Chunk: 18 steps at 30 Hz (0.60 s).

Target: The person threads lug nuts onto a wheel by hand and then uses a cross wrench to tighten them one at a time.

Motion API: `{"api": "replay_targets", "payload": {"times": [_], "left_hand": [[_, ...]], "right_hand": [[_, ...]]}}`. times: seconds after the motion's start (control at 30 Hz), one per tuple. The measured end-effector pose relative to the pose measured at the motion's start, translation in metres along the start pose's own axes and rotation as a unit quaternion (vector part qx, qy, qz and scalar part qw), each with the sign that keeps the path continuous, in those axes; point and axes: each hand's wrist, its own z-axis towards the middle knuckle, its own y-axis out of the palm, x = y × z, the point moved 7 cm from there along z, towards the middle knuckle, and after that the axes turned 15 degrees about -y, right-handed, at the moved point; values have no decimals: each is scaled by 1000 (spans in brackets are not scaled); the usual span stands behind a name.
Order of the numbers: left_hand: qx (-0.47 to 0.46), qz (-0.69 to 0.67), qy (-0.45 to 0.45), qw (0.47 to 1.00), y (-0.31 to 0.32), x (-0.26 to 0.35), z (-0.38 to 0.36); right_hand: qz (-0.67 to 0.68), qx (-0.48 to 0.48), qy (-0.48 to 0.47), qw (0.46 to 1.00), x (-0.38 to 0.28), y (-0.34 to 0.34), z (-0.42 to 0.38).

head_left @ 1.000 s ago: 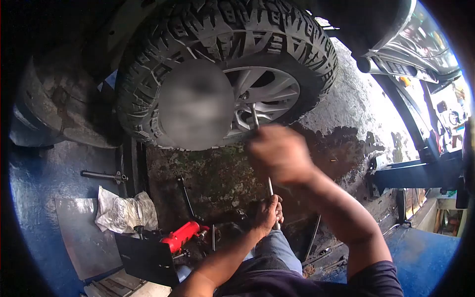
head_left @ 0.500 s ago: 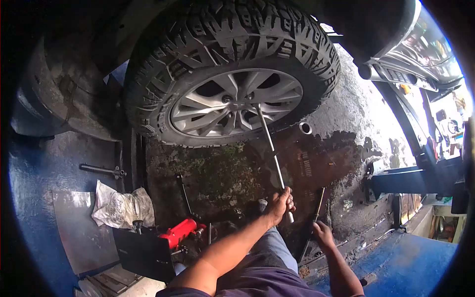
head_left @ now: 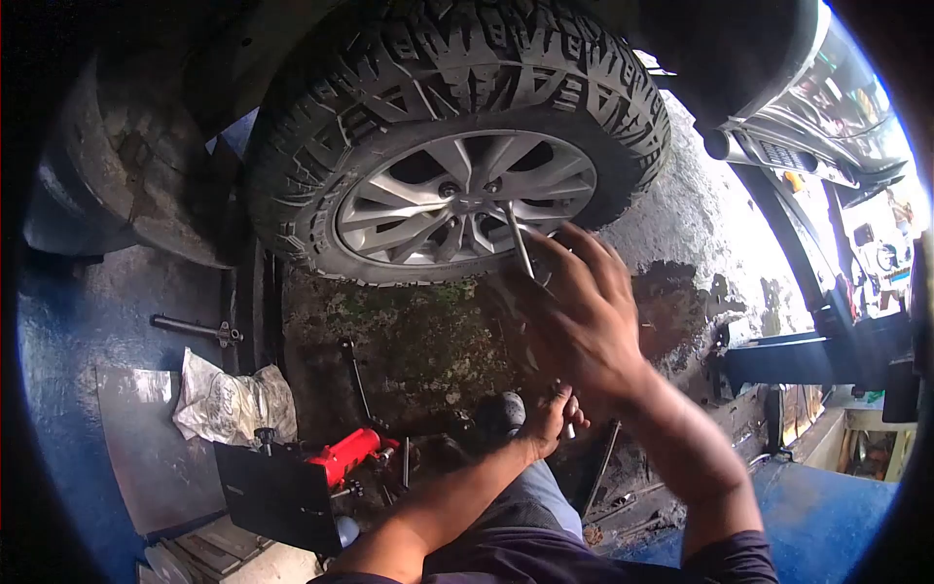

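A wheel (head_left: 457,200) with a chunky-treaded tire and silver alloy rim fills the upper middle of the head view. From a lug position near the hub, a long steel lug wrench (head_left: 521,248) slopes down toward me. My left hand (head_left: 553,420) is wrapped round its lower end. Over the middle of the bar hovers my right hand (head_left: 584,316), fingers apart and partly blurred, hiding much of the shaft. Another thin metal rod (head_left: 602,467) leans low on the right, near my leg.
A red jack (head_left: 352,456) stands at lower left beside a black box (head_left: 277,498). A crumpled white sack (head_left: 233,399) and a metal tool (head_left: 195,328) lie to the left. A dark bar (head_left: 358,380) lies on the floor. A blue lift arm (head_left: 808,350) juts in from the right.
My right hand has left the thin rod at lower right and moved up and left over the lug wrench's middle. My left hand keeps its grip, slightly lower.
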Motion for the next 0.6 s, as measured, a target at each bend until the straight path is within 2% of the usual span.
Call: {"api": "replay_targets", "payload": {"times": [0.03, 0.07, 0.13, 0.17, 0.2, 0.23, 0.27, 0.3, 0.37, 0.43, 0.47, 0.5, 0.53, 0.6], "left_hand": [[-2, 5, -6, 1000, 4, 1, -3], [-5, 11, -12, 1000, 6, 3, -2], [-15, 19, -29, 999, 11, 7, -4], [-11, 31, -20, 999, 12, 5, -1], [-13, 68, 15, 998, 18, 12, 6], [-10, 104, 39, 994, 20, 12, 5], [-14, 98, 24, 995, 15, 9, 4], [-22, 93, 22, 995, 9, 16, 9], [8, 69, -15, 998, 0, 16, 0], [2, 72, -20, 997, -9, 13, 4], [7, 79, -18, 997, -10, 10, 2], [8, 89, -8, 996, -7, 14, 5], [11, 98, -1, 995, -5, 15, 6], [-9, 74, -14, 997, -11, 9, 11]], "right_hand": [[8, -24, -46, 999, 5, 14, 17], [-68, -130, -124, 981, 26, 46, 1], [-36, -311, 88, 945, 96, 64, -45], [-26, -324, 173, 930, 138, 78, -101], [-25, -353, 237, 905, 174, 99, -184], [-16, -423, 292, 858, 197, 122, -291], [7, -486, 339, 805, 195, 132, -392], [41, -511, 384, 768, 170, 127, -458], [108, -455, 505, 726, 114, 104, -507], [147, -272, 597, 740, 102, 97, -495], [158, -171, 595, 770, 107, 99, -474], [130, -82, 550, 821, 103, 79, -394], [95, -33, 475, 874, 94, 60, -298], [56, -30, 305, 950, 55, 45, -143]]}}
